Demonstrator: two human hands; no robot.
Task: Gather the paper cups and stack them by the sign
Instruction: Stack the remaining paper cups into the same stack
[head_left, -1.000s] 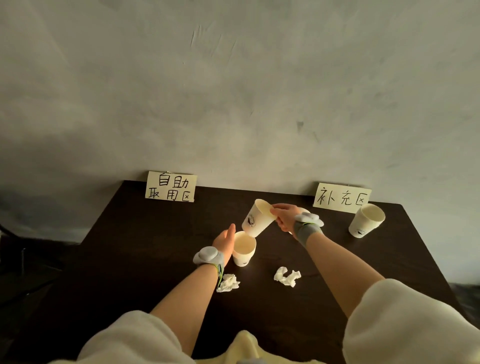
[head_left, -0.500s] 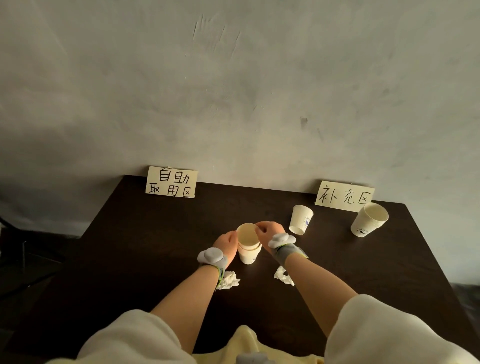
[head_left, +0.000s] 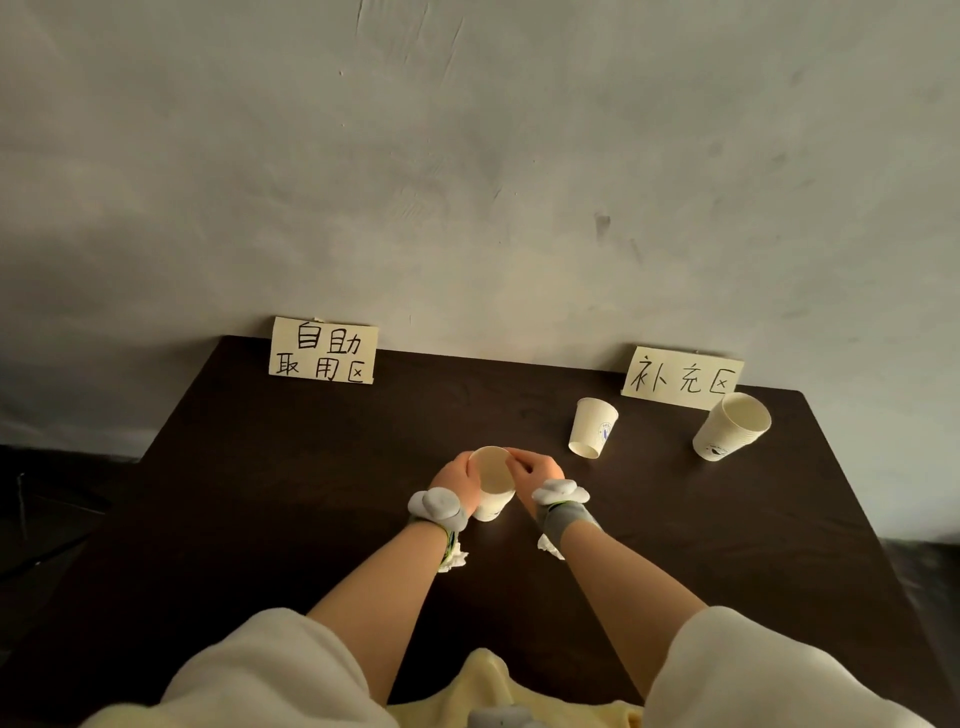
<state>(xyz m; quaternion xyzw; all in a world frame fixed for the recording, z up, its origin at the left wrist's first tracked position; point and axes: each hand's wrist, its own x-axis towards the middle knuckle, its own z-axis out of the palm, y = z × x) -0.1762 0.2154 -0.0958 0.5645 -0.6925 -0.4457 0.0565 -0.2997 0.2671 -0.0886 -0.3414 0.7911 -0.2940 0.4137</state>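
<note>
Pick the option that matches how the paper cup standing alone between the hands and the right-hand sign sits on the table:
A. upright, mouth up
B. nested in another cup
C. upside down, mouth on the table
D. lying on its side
C: the lone paper cup widens downward, closed base on top, mouth on the dark table.

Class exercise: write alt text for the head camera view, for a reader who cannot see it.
Both bare hands, left hand and right hand, grip nested cream paper cups on a dark wooden table. Two more cups, an upturned white paper cup and a tilted cream paper cup, sit near the right handwritten paper sign.
</note>
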